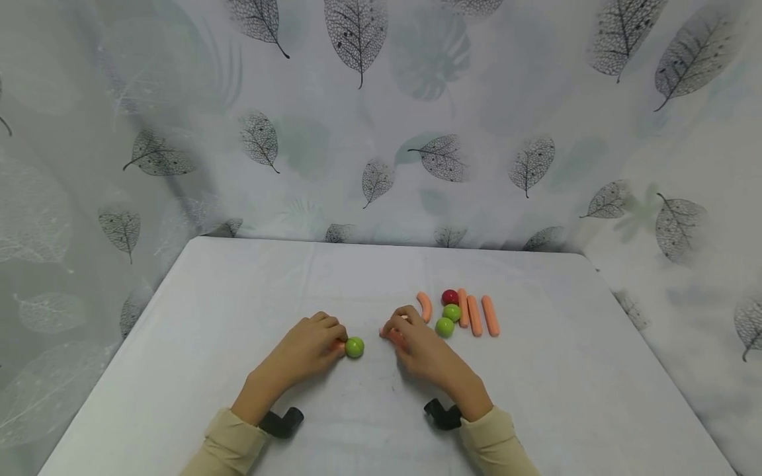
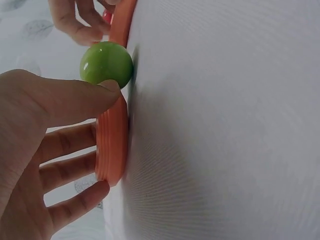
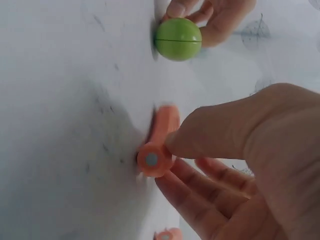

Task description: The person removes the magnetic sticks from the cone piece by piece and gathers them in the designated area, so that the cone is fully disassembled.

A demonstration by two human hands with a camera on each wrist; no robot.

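Note:
My left hand [image 1: 306, 350] holds a short orange rod [image 2: 113, 142] low at the table, thumb on the near side and fingers behind. A glossy green ball [image 1: 354, 347] touches the rod's end by the thumb tip. To the right, my right hand [image 1: 425, 347] pinches an orange curved rod [image 3: 166, 122] between thumb and fingers. A grey disc shows in the end of that rod in the right wrist view. A gap of bare table separates the green ball from the curved rod. The fingers hide much of both rods in the head view.
Beyond my right hand lie another curved orange rod [image 1: 424, 307], a red ball [image 1: 450, 297], two green balls [image 1: 444, 327] and several straight orange rods [image 1: 491, 316]. The white-covered table [image 1: 262, 277] meets a leaf-patterned cloth [image 1: 321, 145] at the back.

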